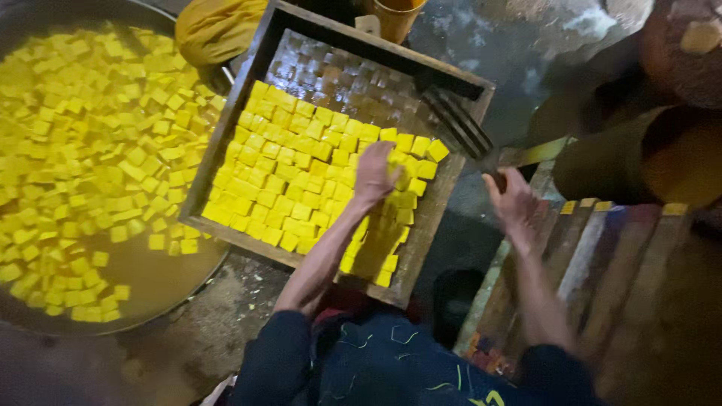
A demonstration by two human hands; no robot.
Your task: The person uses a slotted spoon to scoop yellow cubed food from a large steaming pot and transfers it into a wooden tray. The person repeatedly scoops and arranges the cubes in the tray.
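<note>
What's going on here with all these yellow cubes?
A person leans over a wooden tray partly filled with yellow cubes. The left hand rests on the cubes near the tray's right side; the right hand holds a dark fork-like tool. Beside it, a big pan holds more cubes floating in yellow liquid.

Dim, motion-blurred, dark shadowy edges

The wooden tray (226,135) sits right of the big basin (45,316), cubes (278,188) in both; the left hand (374,173) rests on the tray's cubes, the right hand (511,199) beside its edge, perhaps gripping something.
</note>
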